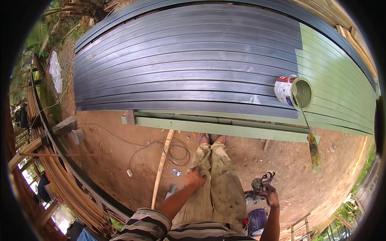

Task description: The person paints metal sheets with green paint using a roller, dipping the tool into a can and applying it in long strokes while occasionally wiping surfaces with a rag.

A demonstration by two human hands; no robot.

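My left hand (195,179) is closed at the thigh of my paint-spotted beige trousers (225,176), its curled fingers gripping the cloth. Off to the right, my right hand (271,195) holds a crumpled, dark, stained rag (260,185), held out beside my leg. Beyond both hands, a paint can (284,90) with a red and white label rests on the slatted surface, tipped so its mouth shows. From its mouth runs a thin metal rod to a paint-caked yellowish handle (313,154); the tool's head is hidden inside the can.
Long slats (181,60) span the far side, dark grey on the left and light green on the right. A green board (225,127) runs along their near edge. On the dirt lie a coiled cable (177,154) and a wooden strip (163,168). A purple bucket (257,221) stands by my right arm.
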